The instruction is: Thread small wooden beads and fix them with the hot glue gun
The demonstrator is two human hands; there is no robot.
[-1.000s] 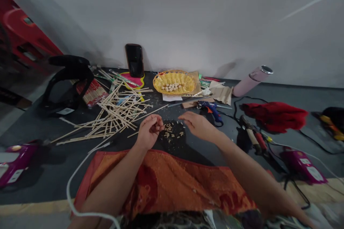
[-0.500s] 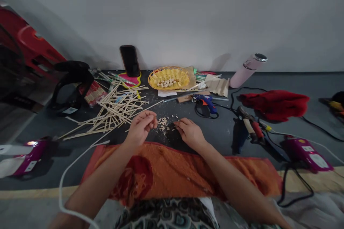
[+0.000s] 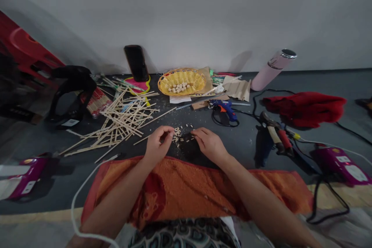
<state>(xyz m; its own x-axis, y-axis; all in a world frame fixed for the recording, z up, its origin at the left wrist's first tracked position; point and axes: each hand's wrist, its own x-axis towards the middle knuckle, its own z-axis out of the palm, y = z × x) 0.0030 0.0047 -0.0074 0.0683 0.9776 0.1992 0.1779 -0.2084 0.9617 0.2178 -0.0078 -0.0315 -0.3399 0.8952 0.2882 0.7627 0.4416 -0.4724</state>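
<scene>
A small heap of short cut wooden stick pieces lies on the dark tabletop between my hands, with crumbs around it. My left hand is at the heap's left edge, its thumb and forefinger closed together; whatever is between them is too small to make out. On the other side, my right hand rests low over the table, fingertips bunched beside a few loose pieces. What those fingertips hold, if anything, is hidden. Long thin wooden sticks are piled crosswise to the left of my left hand.
Behind the heap stands a yellow woven basket holding small pale balls. A blue glue gun, pliers, a red cloth and a pink flask are on the right. An orange towel lines the front edge; a phone leans at the back.
My left hand has come down and to the right, to the edge of the heap. My right hand stays near the same loose pieces. The whole view has shifted slightly.
</scene>
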